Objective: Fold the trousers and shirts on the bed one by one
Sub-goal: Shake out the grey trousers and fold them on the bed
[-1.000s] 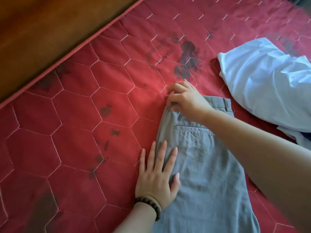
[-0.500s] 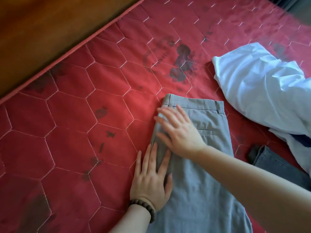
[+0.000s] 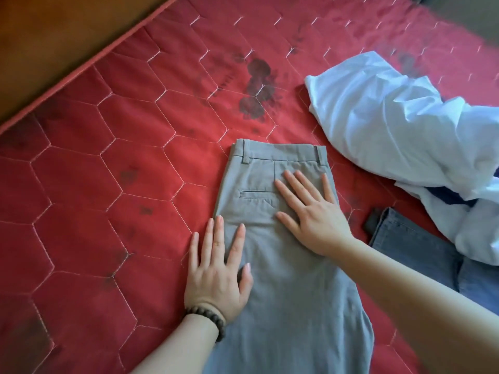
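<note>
Grey trousers [image 3: 291,292] lie folded lengthwise on the red quilted mattress [image 3: 108,184], waistband at the far end. My left hand [image 3: 218,268], with a bead bracelet on the wrist, lies flat with straight fingers across the trousers' left edge and the mattress. Flat on the seat area beside the back pocket rests my right hand [image 3: 310,214], its fingers spread. A crumpled white shirt [image 3: 391,125] lies to the right. Dark grey jeans [image 3: 415,247] lie partly under the shirt and behind my right forearm.
The mattress edge runs diagonally at the upper left, with a brown wooden floor [image 3: 67,36] beyond it. Dark stains mark the mattress above the trousers. A dark blue piece of cloth [image 3: 448,197] shows under the white shirt.
My right hand has slid from the waistband's left corner down and to the right over the trousers, opening flat. My left hand has stayed pressed at the left edge.
</note>
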Action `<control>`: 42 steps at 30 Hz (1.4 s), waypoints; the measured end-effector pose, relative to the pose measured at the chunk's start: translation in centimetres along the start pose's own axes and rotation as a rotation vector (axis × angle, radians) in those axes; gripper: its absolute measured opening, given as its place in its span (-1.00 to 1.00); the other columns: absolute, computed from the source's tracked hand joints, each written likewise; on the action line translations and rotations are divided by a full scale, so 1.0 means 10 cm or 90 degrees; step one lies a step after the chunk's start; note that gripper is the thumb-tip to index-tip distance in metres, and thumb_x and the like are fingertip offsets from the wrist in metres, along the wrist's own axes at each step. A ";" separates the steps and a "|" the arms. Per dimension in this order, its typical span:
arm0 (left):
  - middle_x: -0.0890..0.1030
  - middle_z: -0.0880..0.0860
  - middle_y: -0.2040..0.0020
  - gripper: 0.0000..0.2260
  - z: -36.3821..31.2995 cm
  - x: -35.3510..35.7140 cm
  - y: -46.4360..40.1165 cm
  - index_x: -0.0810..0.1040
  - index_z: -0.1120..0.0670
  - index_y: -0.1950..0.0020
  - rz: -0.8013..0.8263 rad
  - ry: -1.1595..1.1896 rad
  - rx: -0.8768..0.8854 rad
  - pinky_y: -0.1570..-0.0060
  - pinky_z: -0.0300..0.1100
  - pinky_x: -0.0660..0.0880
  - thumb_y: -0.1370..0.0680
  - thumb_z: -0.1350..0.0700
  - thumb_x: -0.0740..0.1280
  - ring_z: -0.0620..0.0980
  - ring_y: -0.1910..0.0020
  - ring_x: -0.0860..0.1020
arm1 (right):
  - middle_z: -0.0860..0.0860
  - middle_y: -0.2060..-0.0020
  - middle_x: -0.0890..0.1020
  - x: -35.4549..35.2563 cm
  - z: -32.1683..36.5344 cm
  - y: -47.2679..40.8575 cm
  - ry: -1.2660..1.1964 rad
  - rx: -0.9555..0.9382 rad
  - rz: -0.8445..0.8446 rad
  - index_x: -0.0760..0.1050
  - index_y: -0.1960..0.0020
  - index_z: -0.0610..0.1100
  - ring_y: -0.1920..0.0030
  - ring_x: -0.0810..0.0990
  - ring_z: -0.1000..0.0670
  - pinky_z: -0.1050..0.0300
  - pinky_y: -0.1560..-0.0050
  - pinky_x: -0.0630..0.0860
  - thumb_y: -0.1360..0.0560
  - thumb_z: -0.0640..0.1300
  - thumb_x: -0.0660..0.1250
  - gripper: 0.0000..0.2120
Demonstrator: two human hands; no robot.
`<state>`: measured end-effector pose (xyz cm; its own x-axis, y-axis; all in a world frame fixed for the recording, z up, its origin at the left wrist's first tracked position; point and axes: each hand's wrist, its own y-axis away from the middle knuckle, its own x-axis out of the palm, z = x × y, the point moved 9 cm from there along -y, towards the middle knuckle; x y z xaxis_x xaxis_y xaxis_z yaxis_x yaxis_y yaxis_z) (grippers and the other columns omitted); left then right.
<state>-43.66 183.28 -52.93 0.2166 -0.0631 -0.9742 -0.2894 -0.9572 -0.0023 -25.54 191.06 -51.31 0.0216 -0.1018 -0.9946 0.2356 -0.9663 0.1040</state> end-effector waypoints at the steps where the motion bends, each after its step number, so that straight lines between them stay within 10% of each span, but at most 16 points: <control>1: 0.13 0.25 -0.53 -0.38 0.00 0.00 0.01 0.23 0.04 -0.53 -0.002 -0.001 -0.001 -0.43 0.22 0.13 -0.47 -0.10 0.15 0.19 -0.52 0.14 | 0.04 -0.54 0.11 0.02 -0.19 0.08 0.031 0.056 0.014 0.05 -0.55 0.05 -0.55 0.02 -0.01 -0.28 -0.48 -0.16 -0.58 0.28 -0.12 -0.40; 5: 0.15 0.24 -0.53 -0.39 -0.01 -0.01 0.00 0.24 0.03 -0.52 0.002 -0.010 -0.008 -0.43 0.20 0.12 -0.47 -0.09 0.14 0.20 -0.51 0.16 | -0.05 -0.56 -0.01 -0.09 -0.67 0.34 0.026 0.316 -0.024 -0.02 -0.57 0.00 -0.55 -0.14 -0.07 -0.32 -0.45 -0.27 -0.61 0.21 -0.15 -0.42; 9: 0.28 0.22 -0.48 -0.39 -0.01 -0.12 -0.01 0.37 0.01 -0.46 0.028 0.002 -0.032 -0.42 0.23 0.12 -0.41 -0.12 0.17 0.18 -0.49 0.21 | -0.05 -0.54 0.14 -0.04 0.19 0.43 -0.079 0.113 -0.016 0.11 -0.54 0.02 -0.55 0.03 -0.06 -0.18 -0.51 -0.16 -0.61 0.18 -0.01 -0.46; 13: 0.49 0.14 -0.25 -0.65 -0.18 -0.42 -0.47 0.55 0.03 -0.11 -0.068 0.023 -0.047 -0.40 0.29 0.05 -0.35 0.00 0.26 0.17 -0.42 0.30 | -0.12 -0.48 0.29 -0.20 -0.08 0.29 -0.131 0.207 -0.121 0.31 -0.47 -0.10 -0.52 0.16 -0.12 -0.17 -0.51 -0.02 -0.63 -0.04 0.14 -0.57; 20: -0.07 0.11 -0.58 -0.38 -0.38 -0.02 -1.57 -0.05 -0.06 -0.57 0.050 -0.083 0.102 -0.51 0.01 -0.18 -0.57 -0.24 -0.01 0.08 -0.55 -0.14 | 0.05 -0.56 0.02 0.07 -0.12 -0.27 -0.070 0.083 -0.015 0.00 -0.56 0.07 -0.55 -0.08 0.00 -0.06 -0.52 -0.23 -0.62 0.15 -0.07 -0.47; 30: -0.17 -0.03 -0.58 -0.45 -0.12 -0.01 -1.63 -0.02 -0.13 -0.56 0.169 0.067 0.015 -0.46 0.09 -0.29 -0.60 -0.20 0.02 -0.07 -0.53 -0.25 | 0.12 -0.56 -0.12 0.13 -0.62 -0.12 -0.293 0.212 0.066 -0.02 -0.56 0.10 -0.55 -0.19 0.01 -0.16 -0.49 -0.24 -0.65 0.07 -0.02 -0.50; 34: -0.04 0.12 -0.58 -0.46 -0.42 -0.19 -0.93 0.07 0.06 -0.56 0.065 0.011 0.048 -0.48 0.07 -0.19 -0.59 -0.05 -0.01 0.08 -0.55 -0.12 | -0.04 -0.56 0.03 -0.14 -0.20 0.37 -0.170 0.206 -0.080 0.18 -0.53 -0.07 -0.55 -0.04 -0.07 -0.19 -0.49 -0.17 -0.61 -0.05 0.11 -0.51; 42: 0.02 0.08 -0.58 -0.38 -0.26 0.10 0.20 0.01 -0.03 -0.57 0.095 -0.137 0.127 -0.49 0.10 -0.09 -0.54 -0.23 -0.07 0.09 -0.55 -0.04 | 0.09 -0.55 0.03 0.25 0.04 1.42 -0.033 0.178 0.006 0.01 -0.56 0.02 -0.54 -0.11 0.09 -0.20 -0.50 -0.20 -0.61 0.17 -0.16 -0.44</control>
<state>-41.58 180.59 -53.27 -0.0374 -0.1168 -0.9924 -0.4840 -0.8667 0.1203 -22.51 176.95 -52.33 -0.0294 -0.1158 -0.9928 -0.0417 -0.9923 0.1169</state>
